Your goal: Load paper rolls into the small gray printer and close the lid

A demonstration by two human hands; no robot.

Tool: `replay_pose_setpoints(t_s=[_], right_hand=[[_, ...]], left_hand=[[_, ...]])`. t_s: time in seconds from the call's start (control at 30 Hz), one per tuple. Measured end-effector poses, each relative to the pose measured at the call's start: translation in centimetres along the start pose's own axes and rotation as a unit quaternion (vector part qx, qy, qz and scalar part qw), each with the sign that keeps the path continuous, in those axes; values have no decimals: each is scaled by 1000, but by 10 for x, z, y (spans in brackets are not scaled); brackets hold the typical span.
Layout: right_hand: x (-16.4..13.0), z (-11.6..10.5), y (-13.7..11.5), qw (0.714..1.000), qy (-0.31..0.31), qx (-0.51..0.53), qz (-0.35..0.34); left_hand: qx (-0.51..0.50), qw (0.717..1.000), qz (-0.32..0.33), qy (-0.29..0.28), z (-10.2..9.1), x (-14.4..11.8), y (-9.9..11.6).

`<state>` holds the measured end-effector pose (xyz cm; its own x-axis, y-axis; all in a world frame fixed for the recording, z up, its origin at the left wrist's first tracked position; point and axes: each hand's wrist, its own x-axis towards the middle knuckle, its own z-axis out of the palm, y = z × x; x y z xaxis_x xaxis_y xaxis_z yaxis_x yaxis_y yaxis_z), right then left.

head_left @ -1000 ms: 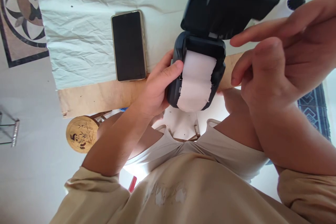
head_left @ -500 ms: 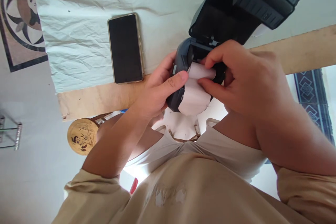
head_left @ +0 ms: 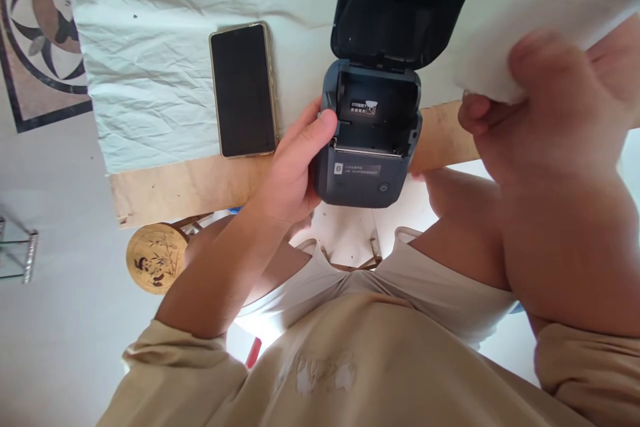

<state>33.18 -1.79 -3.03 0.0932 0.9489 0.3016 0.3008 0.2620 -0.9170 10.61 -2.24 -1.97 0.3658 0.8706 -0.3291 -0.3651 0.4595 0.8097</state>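
A dark portable label printer (head_left: 365, 177) with its lid (head_left: 400, 10) swung up lies in my left hand (head_left: 300, 160), which is closed around its left side with the thumb on the rim. Its paper bay (head_left: 385, 100) holds no roll, and a small printed sticker shows inside. On the front are a power button and a Bluetooth label. My right hand (head_left: 560, 107), smeared by motion, grips a white paper roll (head_left: 590, 10) at the upper right, apart from the printer. A loose end of the paper hangs toward the left.
A smartphone (head_left: 244, 90) with a dark screen lies left of the printer on the pale cloth (head_left: 150, 67). The table's bare wooden edge (head_left: 175, 197) runs in front. Below left stands a round wooden stool (head_left: 157, 258) with a panda picture.
My right hand has lifted the paper roll out of the printer and moved it to the upper right. The printer has turned more upright in my left hand.
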Motion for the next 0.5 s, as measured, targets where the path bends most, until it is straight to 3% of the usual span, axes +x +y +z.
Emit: replay_pose_setpoints(t_s=[0.07,0.1,0.27,0.43,0.5], right_hand=[[-3,9,-3,997,39,60,33],[-3,11,-4,998,41,36,27],[2,10,4,975,17,-220,-32],[6,13,10,949,-24,-308,71],[5,13,11,952,-42,-293,76]], left_hand=[[-2,1000,-7,5,2,-1,2],[-3,1000,-10,6,3,-1,2],[7,1000,6,5,3,-2,3],[18,1000,-1,3,3,-3,2],[10,1000,6,6,4,-3,3]])
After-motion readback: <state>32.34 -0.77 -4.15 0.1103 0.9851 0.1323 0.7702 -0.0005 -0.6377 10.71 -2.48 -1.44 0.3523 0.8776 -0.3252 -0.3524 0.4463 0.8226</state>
